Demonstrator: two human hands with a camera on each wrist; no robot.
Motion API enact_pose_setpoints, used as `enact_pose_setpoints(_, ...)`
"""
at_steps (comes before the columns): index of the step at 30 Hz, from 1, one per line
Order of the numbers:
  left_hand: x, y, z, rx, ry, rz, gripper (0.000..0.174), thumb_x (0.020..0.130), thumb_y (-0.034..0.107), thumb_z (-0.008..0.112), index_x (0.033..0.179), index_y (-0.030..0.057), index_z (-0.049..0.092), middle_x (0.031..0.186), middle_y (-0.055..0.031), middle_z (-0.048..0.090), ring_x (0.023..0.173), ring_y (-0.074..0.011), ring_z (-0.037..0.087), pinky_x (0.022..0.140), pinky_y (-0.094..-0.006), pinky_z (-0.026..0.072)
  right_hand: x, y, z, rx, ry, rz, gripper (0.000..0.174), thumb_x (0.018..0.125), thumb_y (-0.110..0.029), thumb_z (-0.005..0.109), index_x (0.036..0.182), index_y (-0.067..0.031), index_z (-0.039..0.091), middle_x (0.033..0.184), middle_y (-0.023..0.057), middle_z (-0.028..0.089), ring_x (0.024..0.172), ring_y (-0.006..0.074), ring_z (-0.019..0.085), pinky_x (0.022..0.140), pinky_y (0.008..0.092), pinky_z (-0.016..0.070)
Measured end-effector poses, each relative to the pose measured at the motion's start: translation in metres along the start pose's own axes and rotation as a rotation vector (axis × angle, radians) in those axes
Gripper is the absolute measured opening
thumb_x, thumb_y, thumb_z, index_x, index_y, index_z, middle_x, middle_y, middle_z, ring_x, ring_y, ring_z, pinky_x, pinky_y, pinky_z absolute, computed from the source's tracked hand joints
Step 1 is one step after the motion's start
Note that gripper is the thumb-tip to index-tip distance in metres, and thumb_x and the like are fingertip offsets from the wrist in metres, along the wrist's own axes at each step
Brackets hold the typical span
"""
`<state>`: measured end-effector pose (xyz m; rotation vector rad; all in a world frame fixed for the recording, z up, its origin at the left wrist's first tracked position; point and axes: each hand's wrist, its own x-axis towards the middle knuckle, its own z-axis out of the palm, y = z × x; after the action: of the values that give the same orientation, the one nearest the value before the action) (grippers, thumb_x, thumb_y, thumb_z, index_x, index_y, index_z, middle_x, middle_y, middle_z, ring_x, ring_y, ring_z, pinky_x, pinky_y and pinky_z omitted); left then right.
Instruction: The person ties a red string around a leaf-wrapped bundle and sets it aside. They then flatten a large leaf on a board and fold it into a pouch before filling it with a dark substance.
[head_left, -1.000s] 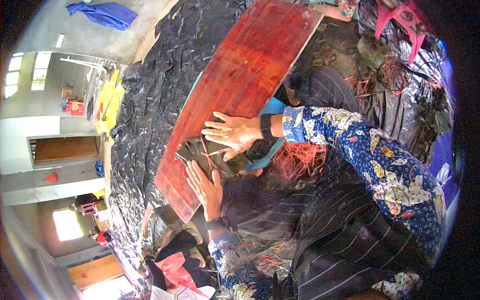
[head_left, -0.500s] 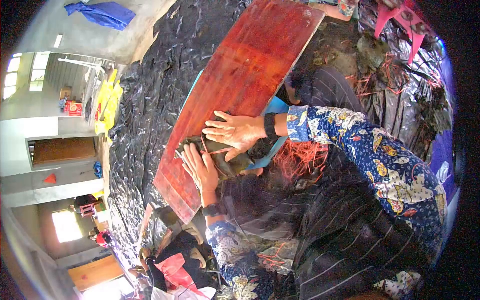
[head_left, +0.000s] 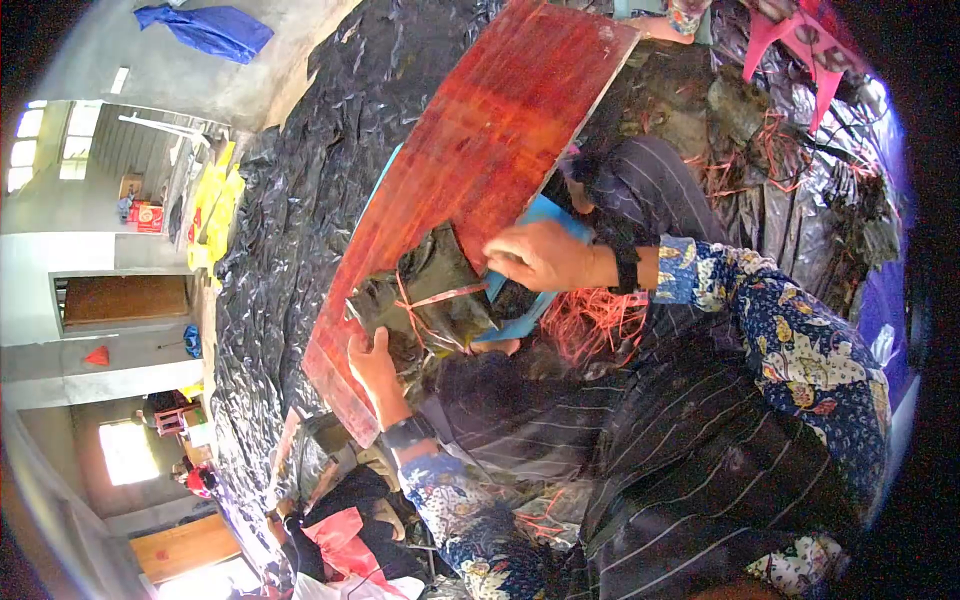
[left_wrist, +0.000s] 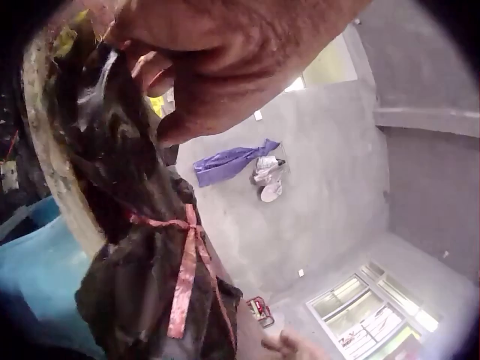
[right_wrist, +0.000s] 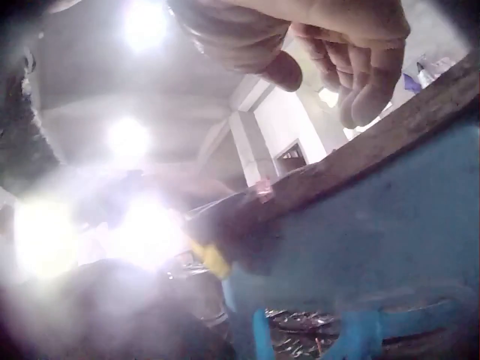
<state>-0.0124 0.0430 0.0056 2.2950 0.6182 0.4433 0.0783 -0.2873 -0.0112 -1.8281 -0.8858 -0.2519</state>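
Far left: black sheeting (head_left: pixel 280 230) on the floor. Next, left hand (head_left: pixel 375 375) at the left corner of the dark wrapped packet (head_left: pixel 445 265); its thumb and fingers are apart, can't tell if they pinch the wrap. Packet lies near the lower end of the red table (head_left: pixel 480 140), lapping the edge nearest the person, tied with pink string (left_wrist: pixel 184 292). Right hand (head_left: pixel 545 258) hangs just off that edge, fingers loosely bent, thumb apart. Blue stool (right_wrist: pixel 345 240) under the table. Further right, a reddish string heap (head_left: pixel 597 318), then black plastic.
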Motion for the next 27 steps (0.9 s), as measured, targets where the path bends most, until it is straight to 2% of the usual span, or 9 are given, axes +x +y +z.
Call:
enact_pose_setpoints(2,0.008,-0.005,-0.001,-0.058,-0.106,-0.118,0.031,0.080,0.015,0.070,0.102,-0.0059,0.062,0.084,-0.0121,0.066,0.075,-0.0181,0.060,0.070,-0.0313,0.0473,-0.010,-0.004,-0.001,0.070,-0.274,0.264,0.029,0.089,-0.031,0.057,0.083,-0.0037,0.065,0.068,0.0157,0.063,0.064,0.0373,0.061,0.058,0.0438,0.0480)
enact_pose_setpoints(3,0.011,-0.010,-0.001,-0.056,-0.110,-0.114,0.031,0.080,0.015,0.070,0.102,-0.0059,0.062,0.084,-0.0121,0.066,0.075,-0.0181,0.060,0.070,-0.0313,0.0473,-0.016,-0.003,0.006,0.102,-0.208,0.278,0.042,0.089,-0.039,0.057,0.072,-0.0021,0.065,0.059,0.0142,0.061,0.056,0.0331,0.062,0.054,0.0412,0.0473)
enact_pose_setpoints(6,0.018,-0.018,-0.002,-0.078,-0.139,-0.040,0.029,0.080,0.014,0.071,0.101,-0.0051,0.064,0.082,-0.0095,0.067,0.072,-0.0164,0.061,0.067,-0.0285,0.0474,-0.017,0.010,0.024,0.408,-0.414,0.540,0.051,0.089,-0.047,0.057,0.072,0.0007,0.064,0.062,0.0127,0.064,0.057,0.0233,0.064,0.054,0.0381,0.0470)
enact_pose_setpoints(7,0.016,-0.017,0.001,-0.255,-0.194,-0.166,0.028,0.080,0.013,0.071,0.101,-0.0048,0.064,0.085,-0.0090,0.067,0.074,-0.0158,0.061,0.067,-0.0278,0.0478,-0.019,0.018,0.037,0.464,-0.405,0.585,0.057,0.089,-0.051,0.056,0.070,0.0023,0.063,0.062,0.0112,0.063,0.057,0.0163,0.060,0.053,0.0357,0.0460)
enact_pose_setpoints(12,-0.008,0.031,0.001,-0.423,-0.243,-0.389,0.025,0.083,0.011,0.069,0.103,-0.0039,0.064,0.093,-0.0064,0.068,0.078,-0.0158,0.063,0.070,-0.0288,0.0500,-0.013,0.009,0.041,0.495,-0.431,0.644,0.051,0.090,-0.046,0.059,0.071,0.0012,0.061,0.062,0.0064,0.058,0.058,0.0117,0.053,0.052,0.0316,0.0432)
enact_pose_setpoints(18,-0.012,0.028,0.007,-0.649,-0.211,-0.327,0.025,0.085,0.009,0.067,0.106,-0.0030,0.063,0.098,-0.0066,0.067,0.080,-0.0162,0.063,0.074,-0.0297,0.0498,-0.014,-0.001,0.036,0.679,-0.396,0.740,0.043,0.090,-0.038,0.064,0.072,0.0008,0.061,0.064,0.0011,0.057,0.060,0.0084,0.051,0.052,0.0281,0.0417)
enact_pose_setpoints(21,-0.018,0.035,0.011,-0.549,-0.126,-0.185,0.024,0.084,0.009,0.066,0.105,-0.0030,0.062,0.097,-0.0082,0.067,0.080,-0.0175,0.062,0.075,-0.0308,0.0486,-0.018,0.009,0.041,0.760,-0.430,0.742,0.037,0.090,-0.034,0.064,0.078,0.0008,0.063,0.068,0.0002,0.059,0.061,0.0085,0.053,0.054,0.0269,0.0438)
enact_pose_setpoints(23,-0.028,0.050,0.013,-0.149,0.010,0.140,0.027,0.082,0.010,0.067,0.105,-0.0037,0.061,0.095,-0.0113,0.067,0.080,-0.0200,0.061,0.075,-0.0334,0.0480,-0.022,0.011,0.043,0.805,-0.474,0.730,0.034,0.091,-0.032,0.063,0.083,0.0008,0.063,0.071,-0.0001,0.061,0.062,0.0087,0.056,0.056,0.0264,0.0454)
enact_pose_setpoints(27,-0.048,0.073,0.025,-0.045,0.077,0.166,0.031,0.081,0.012,0.068,0.105,-0.0049,0.060,0.094,-0.0160,0.066,0.081,-0.0238,0.062,0.077,-0.0371,0.0477,-0.027,0.004,0.044,0.919,-0.459,0.767,0.031,0.091,-0.029,0.063,0.100,0.0008,0.062,0.086,0.0041,0.065,0.071,0.0119,0.063,0.061,0.0265,0.0522)
